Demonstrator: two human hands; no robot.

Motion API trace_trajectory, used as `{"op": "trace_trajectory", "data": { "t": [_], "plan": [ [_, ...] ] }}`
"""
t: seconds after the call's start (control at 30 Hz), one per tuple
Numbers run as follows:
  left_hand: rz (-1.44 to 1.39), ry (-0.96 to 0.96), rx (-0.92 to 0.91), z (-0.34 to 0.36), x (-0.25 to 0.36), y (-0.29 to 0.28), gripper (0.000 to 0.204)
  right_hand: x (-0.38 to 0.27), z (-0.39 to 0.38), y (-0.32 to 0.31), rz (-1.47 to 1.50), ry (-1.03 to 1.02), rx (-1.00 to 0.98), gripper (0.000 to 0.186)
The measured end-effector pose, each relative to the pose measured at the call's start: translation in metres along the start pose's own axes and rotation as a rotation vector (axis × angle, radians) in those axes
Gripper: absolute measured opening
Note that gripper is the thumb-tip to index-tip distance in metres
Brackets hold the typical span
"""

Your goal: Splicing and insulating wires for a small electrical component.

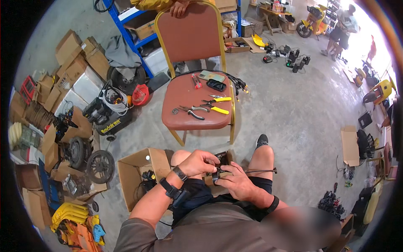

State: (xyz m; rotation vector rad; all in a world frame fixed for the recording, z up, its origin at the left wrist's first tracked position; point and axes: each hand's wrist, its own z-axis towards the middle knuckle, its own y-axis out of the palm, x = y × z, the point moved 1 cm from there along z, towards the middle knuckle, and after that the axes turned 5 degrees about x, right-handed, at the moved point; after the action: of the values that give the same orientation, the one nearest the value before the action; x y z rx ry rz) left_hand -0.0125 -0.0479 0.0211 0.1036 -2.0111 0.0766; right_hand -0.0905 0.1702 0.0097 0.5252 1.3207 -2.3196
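Above my lap, my right hand is closed round a small dark rounded part with a thin black cable running out to the right. My left hand meets it from the other side, thumb and fingers pinched together at its upper end; what lies between those fingertips is too small to make out. Beyond my knees stands a brown padded chair. On its seat lie grey-handled pliers, yellow-handled pliers, a small grey ring, a phone and a black pouch.
An open cardboard box with dark parts stands left of my legs, another box between them. Wheels, a black air compressor and cartons crowd the left. Someone's hand rests on the chair back. Black devices lie on the floor.
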Motion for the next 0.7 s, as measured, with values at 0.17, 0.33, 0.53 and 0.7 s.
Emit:
{"op": "trace_trajectory", "data": {
  "t": [0.17,0.33,0.53,0.7],
  "plan": [
    [0.023,0.136,-0.024,0.002,-0.012,0.004,0.027,0.0,-0.001,0.0,0.061,0.034,0.064,0.036],
    [0.12,0.13,0.006,-0.006,-0.006,0.014,0.027,-0.002,0.009,-0.005,0.303,0.221,0.165,0.026],
    [0.262,0.195,0.031,-0.008,-0.012,0.015,0.027,0.011,0.019,0.003,0.316,0.414,0.088,0.023],
    [0.46,0.211,0.108,-0.018,0.003,0.024,0.02,0.013,0.016,0.005,0.165,0.374,0.041,0.023]
  ]
}}
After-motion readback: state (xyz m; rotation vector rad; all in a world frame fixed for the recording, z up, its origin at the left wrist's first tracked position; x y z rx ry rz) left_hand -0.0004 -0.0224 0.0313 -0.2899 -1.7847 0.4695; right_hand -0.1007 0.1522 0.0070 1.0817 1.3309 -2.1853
